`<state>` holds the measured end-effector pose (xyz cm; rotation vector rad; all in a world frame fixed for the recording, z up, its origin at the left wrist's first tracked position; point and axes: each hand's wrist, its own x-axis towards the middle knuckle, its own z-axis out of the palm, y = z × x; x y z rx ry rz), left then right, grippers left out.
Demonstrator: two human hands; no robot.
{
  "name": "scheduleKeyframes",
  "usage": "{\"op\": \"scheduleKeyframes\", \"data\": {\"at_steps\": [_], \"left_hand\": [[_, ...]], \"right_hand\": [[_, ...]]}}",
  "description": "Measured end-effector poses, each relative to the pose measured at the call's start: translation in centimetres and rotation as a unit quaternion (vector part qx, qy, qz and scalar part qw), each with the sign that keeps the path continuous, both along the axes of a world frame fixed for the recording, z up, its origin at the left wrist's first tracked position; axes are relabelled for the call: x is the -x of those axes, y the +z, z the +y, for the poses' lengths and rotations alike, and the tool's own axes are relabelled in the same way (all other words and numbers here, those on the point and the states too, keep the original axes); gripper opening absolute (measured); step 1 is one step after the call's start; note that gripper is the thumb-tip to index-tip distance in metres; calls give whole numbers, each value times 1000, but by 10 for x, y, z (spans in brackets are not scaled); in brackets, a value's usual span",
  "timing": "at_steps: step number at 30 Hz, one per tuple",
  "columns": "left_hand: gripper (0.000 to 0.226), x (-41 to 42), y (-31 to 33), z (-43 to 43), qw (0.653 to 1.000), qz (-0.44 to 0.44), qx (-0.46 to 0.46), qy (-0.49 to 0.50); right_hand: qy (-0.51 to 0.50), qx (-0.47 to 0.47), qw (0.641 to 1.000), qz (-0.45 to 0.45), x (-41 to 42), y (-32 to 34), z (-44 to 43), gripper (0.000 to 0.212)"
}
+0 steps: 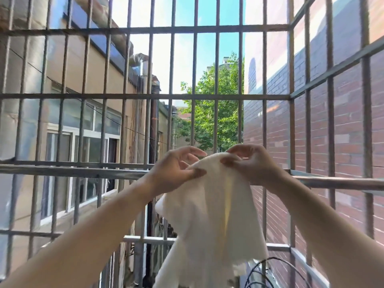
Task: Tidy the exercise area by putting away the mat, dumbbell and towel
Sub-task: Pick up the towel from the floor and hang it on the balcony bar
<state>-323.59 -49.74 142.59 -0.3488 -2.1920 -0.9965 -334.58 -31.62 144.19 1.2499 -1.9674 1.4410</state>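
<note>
One of the three things is all you can judge from here: the towel, white and thin, hangs in the middle of the view between your two hands. Its top is bunched at about the height of the near horizontal rail of the window grille, and its loose lower edge falls toward the black cables at the bottom right. Your left hand pinches the towel's top fold between thumb and forefinger, with the other fingers lifted and loosely fanned above the cloth. Your right hand pinches the crown of the cloth in much the same way, thumb below and fingertips on top, the remaining fingers arched and holding nothing. The cloth covers the stretch of rail between your hands, so you cannot tell whether it lies over the rail or is only held up in front of it. Nor does the grip say whether you are hanging it there or lifting it off. If the rail is where the towel belongs, that part looks close to done and wants only the cloth settled evenly and both pinches let go; if not, the towel has yet to be carried to its place. The mat and the dumbbell are nowhere in view, so nothing says whether they are put away; count them as unknown. Beyond the bars stand a tan building on the left, a brick wall on the right and a green tree far off between them.
</note>
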Motion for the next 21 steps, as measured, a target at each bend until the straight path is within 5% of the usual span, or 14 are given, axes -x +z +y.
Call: {"op": "scheduleKeyframes", "data": {"at_steps": [4, 8, 17, 21], "left_hand": [[39, 3, -14, -11, 998, -62, 29, -8], [21, 11, -4, -14, 999, -27, 36, 29], [29, 52, 52, -7, 985, 65, 43, 156], [26, 61, 46, -19, 983, -4, 83, 165]], "right_hand": [[-19, 12, 999, 24, 10, 11, -2, 8], [-35, 41, 998, 37, 21, 25, 3, 10], [-152, 89, 981, 76, 48, 63, -1, 20], [-97, -22, 993, -58, 71, 50, -4, 22]]}}
